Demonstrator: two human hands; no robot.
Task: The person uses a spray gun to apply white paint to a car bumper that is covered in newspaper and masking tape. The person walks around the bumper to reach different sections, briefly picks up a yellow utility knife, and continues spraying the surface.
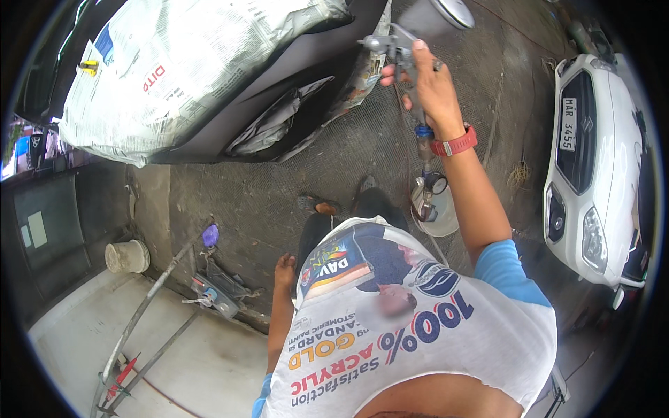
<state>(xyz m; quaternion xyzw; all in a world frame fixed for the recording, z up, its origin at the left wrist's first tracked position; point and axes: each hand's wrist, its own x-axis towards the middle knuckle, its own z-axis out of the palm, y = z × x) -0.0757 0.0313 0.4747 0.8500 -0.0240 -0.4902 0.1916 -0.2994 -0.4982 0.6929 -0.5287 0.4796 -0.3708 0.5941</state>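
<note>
My right hand [435, 87] is wrapped round the grip of a metal paint spray gun [401, 49], with a red watch on that wrist. A pale cup [446, 14] sits at the gun's upper end, blurred. Below the grip hang a blue fitting and a round pressure gauge [437, 182]. The gun's nozzle points left, close to the dark grey bumper [320, 70] of a car whose upper part is wrapped in newspaper [188, 63]. Down at my side hangs my left hand [284, 270], its fingers curled loosely with nothing visible in them.
A white bucket [446, 212] stands on the floor under the gauge. To the right is a parked white car [592, 160]. Another pail [127, 256], metal poles [150, 299] and a jack-like tool [216, 296] lie to the left. A hose trails along the floor.
</note>
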